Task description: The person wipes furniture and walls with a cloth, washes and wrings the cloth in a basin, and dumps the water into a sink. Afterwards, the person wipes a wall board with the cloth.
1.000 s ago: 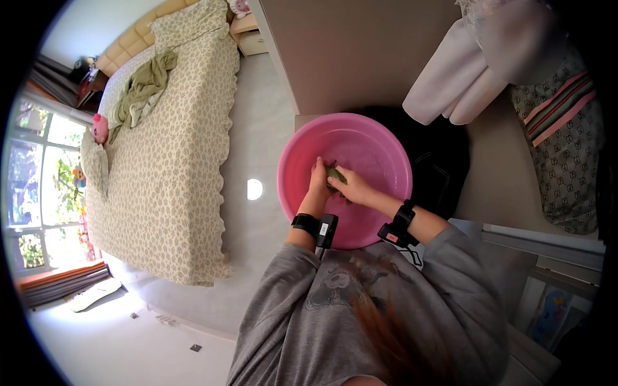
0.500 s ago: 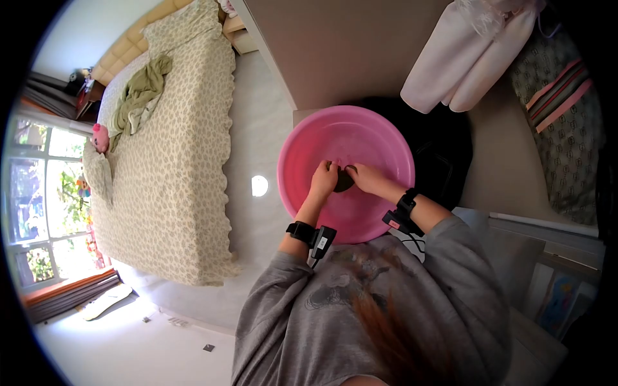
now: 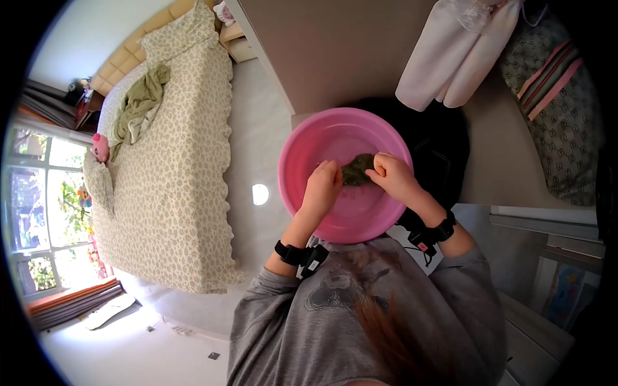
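A small dark green cloth [image 3: 358, 170] is stretched between my two hands over the pink basin [image 3: 293, 138]. My left hand [image 3: 325, 183] is closed on the cloth's left end. At its right end, my right hand [image 3: 393, 172] grips it with curled fingers. The cloth looks bunched and crumpled; whether it is a sock or a rag I cannot tell. Both hands are inside the basin's outline, and its pink bottom shows below them.
A bed [image 3: 174, 167] with a patterned cover stands to the left, across the pale floor [image 3: 257, 128]. Behind the basin lies something black [image 3: 441, 148]. A pale pink garment [image 3: 444, 58] hangs at the upper right beside a dark patterned cloth [image 3: 553, 122].
My hands have moved apart, the right one farther to the right, and more of the dark green cloth shows stretched between them. The view has shifted slightly.
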### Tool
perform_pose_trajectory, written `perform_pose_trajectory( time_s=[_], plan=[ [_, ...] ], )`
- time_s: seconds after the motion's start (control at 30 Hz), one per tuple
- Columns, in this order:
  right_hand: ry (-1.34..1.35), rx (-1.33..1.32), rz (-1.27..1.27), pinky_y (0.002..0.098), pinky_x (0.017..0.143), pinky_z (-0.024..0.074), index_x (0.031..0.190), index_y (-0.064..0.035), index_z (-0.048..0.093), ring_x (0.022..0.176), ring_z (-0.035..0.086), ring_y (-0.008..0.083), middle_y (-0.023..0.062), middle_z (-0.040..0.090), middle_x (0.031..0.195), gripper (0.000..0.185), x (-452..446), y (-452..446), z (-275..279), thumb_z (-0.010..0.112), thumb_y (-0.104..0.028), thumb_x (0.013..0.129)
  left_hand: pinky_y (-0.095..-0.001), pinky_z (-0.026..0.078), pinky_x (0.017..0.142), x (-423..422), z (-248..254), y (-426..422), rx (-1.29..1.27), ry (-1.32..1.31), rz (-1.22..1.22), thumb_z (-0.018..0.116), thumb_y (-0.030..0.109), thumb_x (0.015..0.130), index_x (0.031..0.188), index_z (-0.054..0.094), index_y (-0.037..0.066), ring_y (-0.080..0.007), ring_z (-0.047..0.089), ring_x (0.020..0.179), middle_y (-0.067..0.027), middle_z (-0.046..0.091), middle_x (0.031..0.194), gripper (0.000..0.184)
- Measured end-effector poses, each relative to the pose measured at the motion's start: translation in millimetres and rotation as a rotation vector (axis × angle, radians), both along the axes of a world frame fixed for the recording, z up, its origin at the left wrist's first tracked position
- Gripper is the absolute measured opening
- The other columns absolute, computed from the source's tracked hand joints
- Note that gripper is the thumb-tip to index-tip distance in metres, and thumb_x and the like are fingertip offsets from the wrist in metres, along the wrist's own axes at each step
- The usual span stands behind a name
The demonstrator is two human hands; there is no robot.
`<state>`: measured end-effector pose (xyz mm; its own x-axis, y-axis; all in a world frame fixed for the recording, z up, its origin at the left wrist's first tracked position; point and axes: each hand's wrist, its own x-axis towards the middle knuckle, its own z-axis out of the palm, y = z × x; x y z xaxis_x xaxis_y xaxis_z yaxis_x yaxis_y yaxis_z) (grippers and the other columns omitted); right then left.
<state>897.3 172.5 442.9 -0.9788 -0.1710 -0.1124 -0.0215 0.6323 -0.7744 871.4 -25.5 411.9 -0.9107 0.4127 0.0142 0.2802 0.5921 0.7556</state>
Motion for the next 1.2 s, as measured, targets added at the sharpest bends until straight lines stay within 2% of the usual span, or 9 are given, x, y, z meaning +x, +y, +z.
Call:
perform_pose_trajectory(
  time_s=[0.17,0.27,0.33,0.57,0.67,0.77,0.83,1.03,1.2],
  plan=[
    [-0.032,0.062,-0.003,0.0365,0.063,0.0417,0.075,-0.0032,0.046,0.073,0.052,0.0285,0.0102,0.051,0.083,0.022,8,-2,-37,0.067,-0.010,0.072,-0.0379,0.045,0.070,4,-29,-7,-0.110,-0.041,-0.135,0.065,0.011,0.069,0.081,0.053,0.003,-0.0317,0.054,0.078,-0.0133,0.054,0.092,0.019],
    [0.207,0.083,0.042,0.0362,0.075,0.0449,0.093,-0.0039,0.054,0.091,0.054,0.0294,0.0120,0.053,0.100,0.027,13,4,-63,0.067,-0.011,0.071,-0.0358,0.046,0.078,6,-36,-14,-0.124,0.330,-0.117,0.066,0.013,0.070,0.098,0.058,0.003,-0.0318,0.055,0.091,-0.0153,0.056,0.101,0.031],
    [-0.020,0.105,0.066,0.0364,0.087,0.0430,0.110,-0.0043,0.052,0.104,0.050,0.0315,0.0146,0.048,0.115,0.044,11,7,-69,0.068,-0.011,0.070,-0.0366,0.044,0.085,4,-31,-21,-0.027,-0.156,-0.177,0.067,0.015,0.069,0.111,0.056,0.004,-0.0335,0.052,0.102,-0.0180,0.054,0.109,0.045],
    [0.353,0.676,0.126,0.0383,0.084,0.0442,0.113,-0.0039,0.051,0.104,0.050,0.0336,0.0145,0.053,0.110,0.048,-3,-1,-118,0.068,-0.014,0.069,-0.0410,0.040,0.091,1,-53,-8,-0.159,-0.082,-0.221,0.069,0.017,0.067,0.118,0.049,0.003,-0.0368,0.048,0.106,-0.0188,0.051,0.114,0.056],
    [-0.036,0.717,0.136,0.0390,0.080,0.0456,0.109,-0.0030,0.054,0.099,0.054,0.0328,0.0129,0.059,0.100,0.043,-23,-4,-130,0.066,-0.016,0.069,-0.0432,0.037,0.093,-3,-73,8,-0.154,0.057,-0.270,0.072,0.019,0.064,0.127,0.040,0.006,-0.0368,0.044,0.112,-0.0188,0.049,0.119,0.072],
    [-0.219,0.347,0.160,0.0364,0.075,0.0469,0.101,-0.0014,0.058,0.089,0.059,0.0290,0.0135,0.062,0.090,0.031,-32,-3,-106,0.059,-0.012,0.071,-0.0439,0.038,0.093,-10,-83,17,-0.235,0.192,-0.286,0.074,0.025,0.063,0.128,0.036,0.002,-0.0373,0.043,0.114,-0.0202,0.046,0.122,0.079],
    [-0.245,-0.211,0.082,0.0314,0.066,0.0469,0.088,0.0009,0.058,0.071,0.057,0.0175,0.0089,0.060,0.079,0.018,-28,-1,-79,0.049,-0.001,0.073,-0.0434,0.040,0.091,-15,-80,19,-0.243,-0.047,-0.212,0.073,0.022,0.063,0.127,0.036,0.003,-0.0362,0.045,0.113,-0.0198,0.047,0.122,0.076],
    [-0.403,-0.622,-0.090,0.0270,0.066,0.0454,0.094,0.0001,0.055,0.077,0.055,0.0131,0.0058,0.057,0.086,0.020,-13,25,-23,0.045,-0.004,0.077,-0.0409,0.042,0.087,-33,-27,9,0.069,-0.568,-0.314,0.063,0.011,0.070,0.117,0.045,0.004,-0.0338,0.052,0.104,-0.0187,0.056,0.105,0.051],
    [-0.505,-0.905,-0.399,0.0325,0.073,0.0492,0.106,-0.0051,0.053,0.083,0.058,0.0167,0.0069,0.056,0.095,0.030,0,29,-65,0.044,-0.027,0.087,-0.0385,0.043,0.083,-28,-7,15,0.258,-0.136,-0.300,0.055,0.002,0.069,0.111,0.049,0.002,-0.0312,0.054,0.096,-0.0182,0.056,0.098,0.042]
  ],
)
